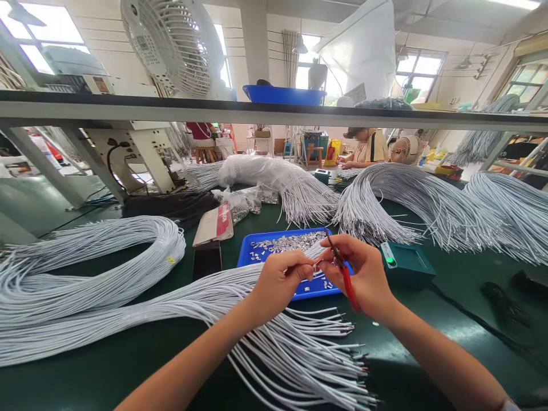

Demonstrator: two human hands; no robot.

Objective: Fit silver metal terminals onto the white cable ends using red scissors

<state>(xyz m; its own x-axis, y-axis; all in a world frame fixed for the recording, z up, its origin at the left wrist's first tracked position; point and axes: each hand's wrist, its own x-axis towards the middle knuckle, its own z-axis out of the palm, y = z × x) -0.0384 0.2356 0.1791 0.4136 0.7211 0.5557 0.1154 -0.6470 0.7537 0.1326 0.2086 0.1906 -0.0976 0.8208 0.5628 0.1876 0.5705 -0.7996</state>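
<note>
My left hand point(280, 282) pinches the end of a white cable, above the bundle of white cables point(188, 297) that runs in from the left. Close against its fingertips, my right hand point(362, 271) holds red-handled scissors point(351, 290), blades pointing up and left, while its thumb and forefinger meet near the thin wires at the cable end. Behind and below both hands lies a blue tray point(246, 251) with many small metal parts point(286, 242). Cut cable ends with dark and coloured tips fan out below my hands.
A green box point(406, 265) with a lit green button stands right of the tray. Coiled cables point(158, 240) lie left; more bundles point(385, 194) lie behind. A shelf point(274, 117) crosses above, bearing a fan point(175, 45). A person point(363, 148) sits beyond.
</note>
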